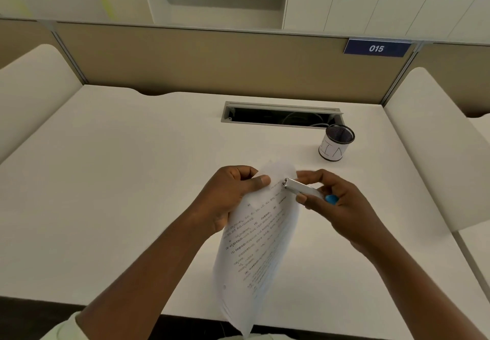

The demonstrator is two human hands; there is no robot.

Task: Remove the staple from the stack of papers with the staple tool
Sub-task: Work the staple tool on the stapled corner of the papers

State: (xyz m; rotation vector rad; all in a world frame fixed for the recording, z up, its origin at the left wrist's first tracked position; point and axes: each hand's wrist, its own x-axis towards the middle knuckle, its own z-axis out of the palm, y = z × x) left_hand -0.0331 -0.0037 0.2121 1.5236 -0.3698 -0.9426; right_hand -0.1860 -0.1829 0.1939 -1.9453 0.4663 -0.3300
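Observation:
A stack of printed white papers (254,247) hangs in the air over the white desk, gripped near its top edge by my left hand (233,194), thumb on the front sheet. My right hand (336,202) holds a silver staple tool (302,189) with a blue end. The tool's metal tip touches the upper right corner of the papers. The staple itself is too small to make out. The lower part of the stack droops toward me and is blurred.
A black mesh pen cup (336,142) with a white label stands at the right rear of the desk (132,180). Behind it lies an open cable slot (281,115). Beige partition walls (212,58) and white side panels enclose the desk.

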